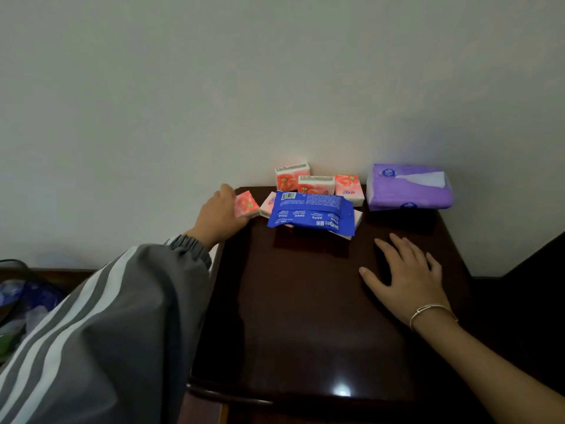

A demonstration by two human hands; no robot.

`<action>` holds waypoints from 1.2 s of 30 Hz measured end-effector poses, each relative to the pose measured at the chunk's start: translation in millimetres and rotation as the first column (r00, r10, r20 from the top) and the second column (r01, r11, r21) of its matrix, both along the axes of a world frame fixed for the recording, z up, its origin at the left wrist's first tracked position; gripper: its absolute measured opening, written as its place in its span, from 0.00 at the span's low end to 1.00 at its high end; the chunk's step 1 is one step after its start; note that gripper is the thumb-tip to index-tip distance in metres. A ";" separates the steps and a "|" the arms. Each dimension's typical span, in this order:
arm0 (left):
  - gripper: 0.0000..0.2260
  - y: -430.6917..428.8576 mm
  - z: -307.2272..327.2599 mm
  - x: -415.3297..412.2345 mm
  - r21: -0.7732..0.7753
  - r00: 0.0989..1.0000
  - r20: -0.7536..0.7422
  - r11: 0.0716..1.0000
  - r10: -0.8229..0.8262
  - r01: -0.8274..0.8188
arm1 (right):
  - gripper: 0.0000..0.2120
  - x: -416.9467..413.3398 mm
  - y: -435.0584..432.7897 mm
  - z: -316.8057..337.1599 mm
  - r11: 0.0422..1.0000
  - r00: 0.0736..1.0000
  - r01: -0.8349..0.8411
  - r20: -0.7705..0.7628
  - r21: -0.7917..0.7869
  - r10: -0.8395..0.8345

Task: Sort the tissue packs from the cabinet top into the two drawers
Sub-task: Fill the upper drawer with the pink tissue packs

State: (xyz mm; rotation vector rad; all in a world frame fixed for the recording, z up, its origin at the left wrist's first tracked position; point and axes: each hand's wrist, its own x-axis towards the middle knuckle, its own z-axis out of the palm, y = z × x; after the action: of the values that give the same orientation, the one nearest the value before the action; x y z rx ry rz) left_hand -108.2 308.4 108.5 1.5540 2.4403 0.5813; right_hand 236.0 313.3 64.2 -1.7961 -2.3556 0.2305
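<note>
On the dark wooden cabinet top [305, 301], several small pink-red tissue packs stand near the wall: one at the back [292, 175], one beside it [315, 184] and one to the right [348, 186]. A blue wet-wipe pack [312, 213] lies in front of them over a pale pink pack [269, 205]. A large purple tissue pack [408, 188] sits at the back right. My left hand [221, 217] grips a small pink-red pack [246, 204] at the cabinet's back left edge. My right hand [406, 273] rests flat on the top, fingers spread. No drawer is in view.
A plain white wall rises right behind the cabinet. Bags and clutter [21, 301] lie on the floor at the left. A dark surface [535, 270] stands to the right of the cabinet. The cabinet's glossy front edge [305, 396] curves at the bottom.
</note>
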 end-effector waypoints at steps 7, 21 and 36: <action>0.25 43.6 51.9 44.0 0.244 0.994 0.048 0.966 -0.100 0.086 | 0.31 -1.7 0.1 0.6 1.000 1.000 0.005 -0.012 0.004 -0.005; 0.41 113.7 35.4 84.0 -0.116 0.953 -0.085 0.953 -0.291 0.281 | 0.31 0.6 2.0 -4.2 1.000 0.998 -0.006 -0.057 0.027 0.007; 0.28 65.4 48.3 69.2 0.353 0.999 0.033 0.935 -0.003 -0.009 | 0.32 0.2 2.7 -4.7 1.000 0.999 -0.010 -0.043 0.027 0.012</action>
State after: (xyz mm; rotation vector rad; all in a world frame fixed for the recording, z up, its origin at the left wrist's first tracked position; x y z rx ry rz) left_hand -38.9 373.8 156.8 1.6464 2.4114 1.0890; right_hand 236.3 316.0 59.5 -1.7490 -2.3287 0.2362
